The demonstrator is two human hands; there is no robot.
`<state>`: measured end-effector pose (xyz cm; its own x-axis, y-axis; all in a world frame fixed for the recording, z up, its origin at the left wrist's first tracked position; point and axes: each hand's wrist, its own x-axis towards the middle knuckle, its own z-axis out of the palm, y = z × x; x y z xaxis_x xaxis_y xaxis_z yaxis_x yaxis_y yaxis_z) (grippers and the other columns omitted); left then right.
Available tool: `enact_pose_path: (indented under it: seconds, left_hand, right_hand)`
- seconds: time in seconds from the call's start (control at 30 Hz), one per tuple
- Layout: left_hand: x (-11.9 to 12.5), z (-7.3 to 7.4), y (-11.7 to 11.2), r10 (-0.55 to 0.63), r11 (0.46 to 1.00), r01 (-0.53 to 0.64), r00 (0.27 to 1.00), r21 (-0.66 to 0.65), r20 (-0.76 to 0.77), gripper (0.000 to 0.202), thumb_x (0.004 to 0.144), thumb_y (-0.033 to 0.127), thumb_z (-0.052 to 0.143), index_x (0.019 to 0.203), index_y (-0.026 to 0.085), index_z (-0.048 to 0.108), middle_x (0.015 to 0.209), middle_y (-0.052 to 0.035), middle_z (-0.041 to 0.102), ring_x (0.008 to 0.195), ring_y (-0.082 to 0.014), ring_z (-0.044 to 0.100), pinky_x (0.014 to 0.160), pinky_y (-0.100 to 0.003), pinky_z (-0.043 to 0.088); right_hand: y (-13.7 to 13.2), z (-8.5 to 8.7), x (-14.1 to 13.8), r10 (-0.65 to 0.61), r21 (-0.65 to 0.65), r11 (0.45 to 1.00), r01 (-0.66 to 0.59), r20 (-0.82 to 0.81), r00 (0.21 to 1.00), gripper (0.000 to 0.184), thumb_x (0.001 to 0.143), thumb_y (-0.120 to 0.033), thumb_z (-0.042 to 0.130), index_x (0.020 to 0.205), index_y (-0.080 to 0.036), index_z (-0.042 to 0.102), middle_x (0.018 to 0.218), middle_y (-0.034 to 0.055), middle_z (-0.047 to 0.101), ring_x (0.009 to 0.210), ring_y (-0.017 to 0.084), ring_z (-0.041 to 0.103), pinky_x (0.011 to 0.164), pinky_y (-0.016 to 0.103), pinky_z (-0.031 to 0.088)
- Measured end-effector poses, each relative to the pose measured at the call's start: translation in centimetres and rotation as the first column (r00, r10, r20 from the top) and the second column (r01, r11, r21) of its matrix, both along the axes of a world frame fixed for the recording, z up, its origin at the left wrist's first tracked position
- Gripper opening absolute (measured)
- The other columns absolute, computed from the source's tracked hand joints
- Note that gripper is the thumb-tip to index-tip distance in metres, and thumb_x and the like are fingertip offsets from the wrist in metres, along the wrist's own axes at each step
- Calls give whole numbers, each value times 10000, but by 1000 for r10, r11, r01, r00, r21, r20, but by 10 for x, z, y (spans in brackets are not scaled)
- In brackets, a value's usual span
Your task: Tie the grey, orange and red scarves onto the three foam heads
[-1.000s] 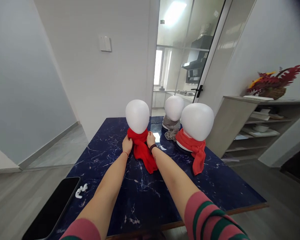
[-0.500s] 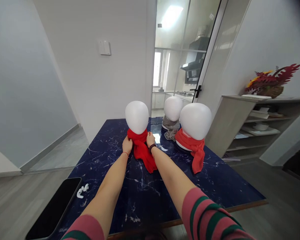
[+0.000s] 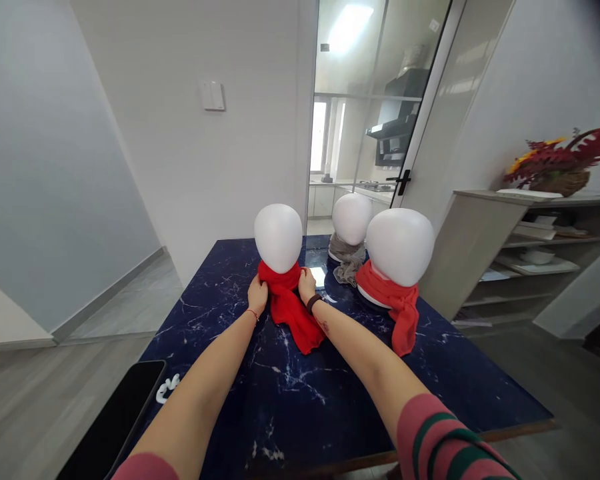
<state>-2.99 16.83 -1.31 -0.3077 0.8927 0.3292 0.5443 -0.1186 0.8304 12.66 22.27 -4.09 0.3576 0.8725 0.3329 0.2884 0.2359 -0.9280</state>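
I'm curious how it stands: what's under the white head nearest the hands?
Under the white head is a red scarf, its tail lying on the blue table. What the scarf wraps is covered and cannot be seen.

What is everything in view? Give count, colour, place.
Head forms: 3, white, on table
Table: 1, dark blue, centre
Red scarf: 1, red, around left form
Grey scarf: 1, grey, around rear form
Coral scarf: 1, coral, around right form
Phone-like slab: 1, black, near left
Small items: count unclear, white, beside slab
Switch plate: 1, white, wall
Glass door: 1, pale-framed, behind table
Shelf unit: 1, greyish, right
Flower arrangement: 1, red and yellow, atop shelf unit
Sleeves: 2, pink, bottom
Hands: 2, bare, at red scarf's sides
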Motion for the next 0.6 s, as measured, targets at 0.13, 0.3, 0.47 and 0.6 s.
enact_pose_path:
  seconds: [0.13, 0.3, 0.47, 0.6]
  left_hand:
    - [-2, -1, -1, 39, 999, -41, 996, 30, 76, 413, 807, 146, 411, 1199, 142, 539, 1274, -127, 573, 1191, -238, 515, 1013, -364, 383]
    - [-4, -7, 0, 55, 995, -67, 986, 72, 160, 399, 809, 184, 446, 1202, 143, 500, 1276, -138, 560, 1169, -221, 524, 1007, -350, 391]
    - [-11, -20, 9, 105, 987, -129, 969, 96, 223, 272, 760, 148, 458, 1021, 192, 523, 1089, -81, 616, 1007, -175, 585, 895, -309, 457]
    - [-14, -25, 12, 126, 982, -152, 969, 109, 214, 129, 718, 134, 453, 805, 204, 519, 888, -32, 588, 865, -168, 571, 804, -309, 473]
  right_hand:
    - [-2, -1, 3, -40, -11, 999, 39, -105, 994, 287, 865, -294, 362, 1011, -165, 572, 1051, 110, 650, 970, 200, 594, 806, 299, 437]
    - [-1, -4, 6, -51, 4, 999, 52, -193, 980, 268, 836, -318, 373, 993, -171, 532, 1023, 116, 634, 905, 188, 600, 728, 281, 449]
    - [-5, -6, 7, -79, 3, 997, 82, -229, 970, 189, 813, -339, 413, 912, -202, 498, 945, 83, 620, 849, 182, 583, 703, 280, 442]
    - [-11, -4, 7, -85, 5, 996, 89, -240, 967, 155, 791, -362, 450, 830, -214, 474, 839, 46, 595, 760, 177, 554, 690, 285, 423]
